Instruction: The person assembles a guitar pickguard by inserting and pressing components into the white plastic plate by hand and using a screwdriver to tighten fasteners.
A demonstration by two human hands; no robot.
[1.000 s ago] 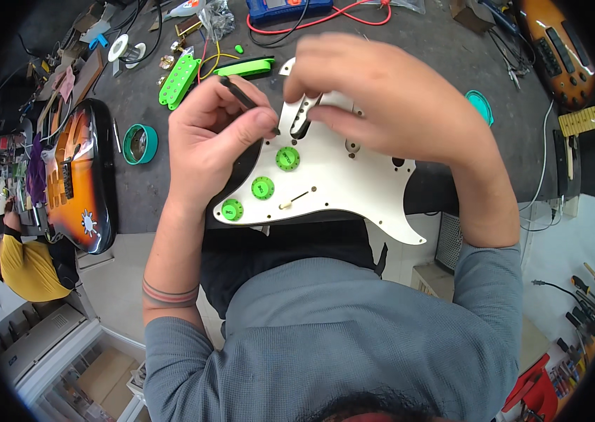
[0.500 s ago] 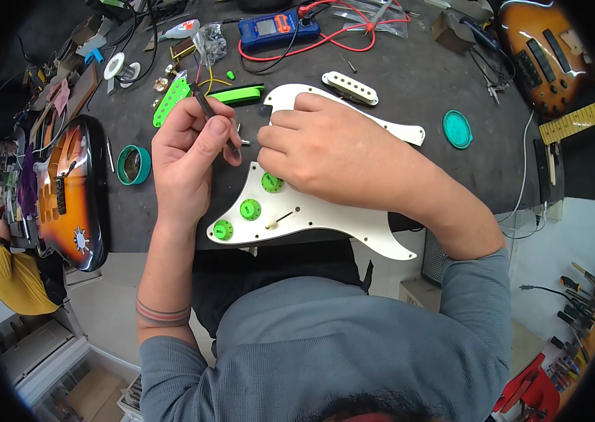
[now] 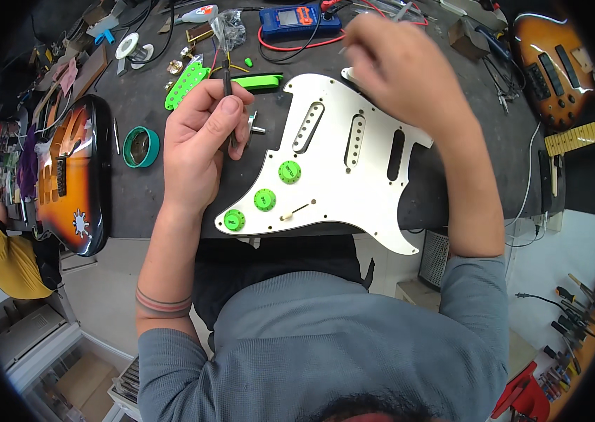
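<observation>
A white guitar pickguard (image 3: 339, 197) lies at the table's front edge. It carries three green knobs (image 3: 264, 200), a cream switch tip (image 3: 287, 216) and two white pickups (image 3: 356, 141); its right-hand slot (image 3: 396, 156) shows dark. My left hand (image 3: 199, 137), left of the pickguard, is closed around a slim black tool (image 3: 227, 81), held upright between thumb and fingers. Beyond the pickguard's far edge is my right hand (image 3: 406, 74), smeared by motion, its fingers downward. It covers most of a loose white pickup (image 3: 346, 72); whether it grips that is hidden.
Green pickup parts (image 3: 187, 84), a teal ring-shaped container (image 3: 141, 146) and a solder spool (image 3: 128, 48) lie left. A blue multimeter (image 3: 299, 21) with red and black leads sits at the back. Sunburst guitar bodies flank the table, one left (image 3: 76, 183), one right (image 3: 554, 70).
My right hand has lifted off the pickguard and moved right and away, uncovering its pickups. My left hand keeps the black tool, now more upright. The whole view has shifted slightly.
</observation>
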